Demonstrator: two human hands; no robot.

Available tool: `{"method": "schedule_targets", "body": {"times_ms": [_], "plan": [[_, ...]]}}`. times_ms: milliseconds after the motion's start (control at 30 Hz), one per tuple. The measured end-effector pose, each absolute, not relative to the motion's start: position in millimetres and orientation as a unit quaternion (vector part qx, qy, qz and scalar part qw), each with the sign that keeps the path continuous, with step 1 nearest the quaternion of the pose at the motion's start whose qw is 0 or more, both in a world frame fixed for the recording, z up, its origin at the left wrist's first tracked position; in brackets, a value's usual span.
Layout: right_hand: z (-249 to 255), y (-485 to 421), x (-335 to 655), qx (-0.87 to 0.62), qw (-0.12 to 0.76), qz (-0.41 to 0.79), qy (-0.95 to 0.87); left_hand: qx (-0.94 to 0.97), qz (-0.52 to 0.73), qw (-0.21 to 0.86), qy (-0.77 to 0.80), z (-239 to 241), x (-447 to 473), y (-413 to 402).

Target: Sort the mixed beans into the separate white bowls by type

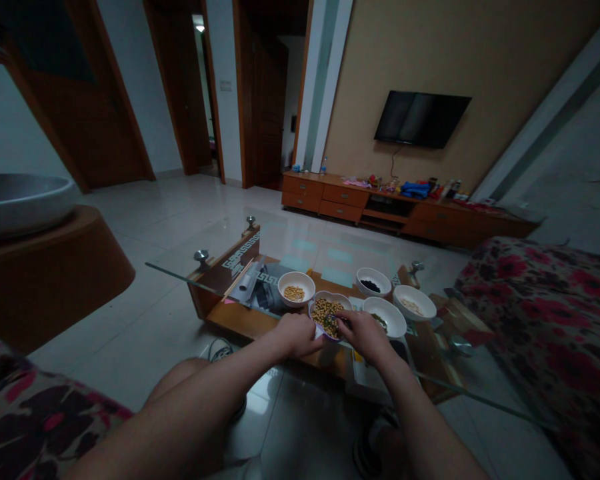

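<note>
Noted left hand (299, 335) against lobed, purple-edged white bowl (349, 304) on clear-glass desk (300, 251); right hand (361, 331) among tan round beans (324, 309). Cannot tell either grip's closure.

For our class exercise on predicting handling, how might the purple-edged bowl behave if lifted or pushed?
The purple-edged bowl would probably slide readily if pushed, because the glass tabletop looks smooth and flat. Its loose, rounded beans might spill and roll if it tilted, since the bowl is open and well filled.
</note>
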State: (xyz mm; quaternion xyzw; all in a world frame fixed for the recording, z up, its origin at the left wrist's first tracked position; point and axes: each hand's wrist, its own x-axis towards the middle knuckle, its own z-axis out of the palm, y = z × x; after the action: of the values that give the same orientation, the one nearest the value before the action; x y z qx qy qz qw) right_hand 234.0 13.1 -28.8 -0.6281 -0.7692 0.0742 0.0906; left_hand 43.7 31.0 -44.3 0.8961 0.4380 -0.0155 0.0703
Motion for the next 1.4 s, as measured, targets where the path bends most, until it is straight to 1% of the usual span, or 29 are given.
{"method": "schedule_targets", "body": {"times_ms": [367,733,1067,1400], "plan": [[-30,16,227,-0.601,0.156,0.037,-0.783,0.896,0.001,0.066,0.439,-45,44,31],[-32,26,194,-0.592,0.236,-0.006,-0.77,0.903,0.017,0.063,0.426,-53,41,33],[-40,34,173,-0.61,0.216,-0.004,-0.762,0.895,0.026,0.074,0.44,-49,43,31],[-28,25,200,-0.617,0.202,-0.005,-0.761,0.901,0.009,0.072,0.429,-49,42,32]]}}
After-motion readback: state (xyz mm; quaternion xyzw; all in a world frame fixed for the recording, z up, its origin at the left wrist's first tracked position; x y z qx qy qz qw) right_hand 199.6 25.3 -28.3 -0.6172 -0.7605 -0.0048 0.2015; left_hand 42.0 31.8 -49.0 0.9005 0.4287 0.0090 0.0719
